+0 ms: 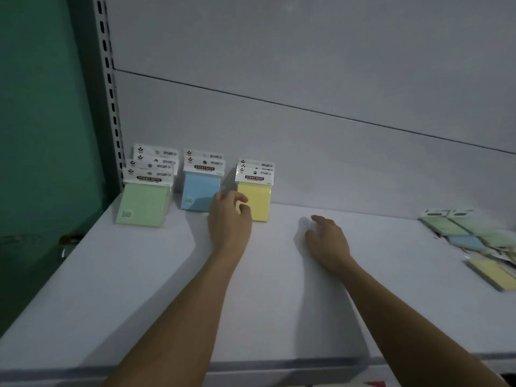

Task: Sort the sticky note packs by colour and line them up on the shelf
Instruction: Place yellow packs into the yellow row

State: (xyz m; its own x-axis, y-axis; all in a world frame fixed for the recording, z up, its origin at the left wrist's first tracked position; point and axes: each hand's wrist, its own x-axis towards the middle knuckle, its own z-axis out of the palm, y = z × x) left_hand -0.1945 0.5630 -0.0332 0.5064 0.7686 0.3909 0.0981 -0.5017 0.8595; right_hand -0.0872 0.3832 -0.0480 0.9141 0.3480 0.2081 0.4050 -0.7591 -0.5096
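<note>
- The left hand (229, 216) was stretched toward the back edge of the shelf (139, 289), fingers loosely curled and holding nothing, just in front of the yellow packs (255, 196).
- The right hand (326, 241) rested on the shelf near its middle, fingers relaxed, holding nothing.
- At the back left corner stood the green packs (143, 202), then the blue packs (199, 194), then the yellow ones, each group leaning against the back panel (307, 79).
- Near the right edge lay a mixed pile of unsorted packs (474, 241), flat and blurred.
</note>
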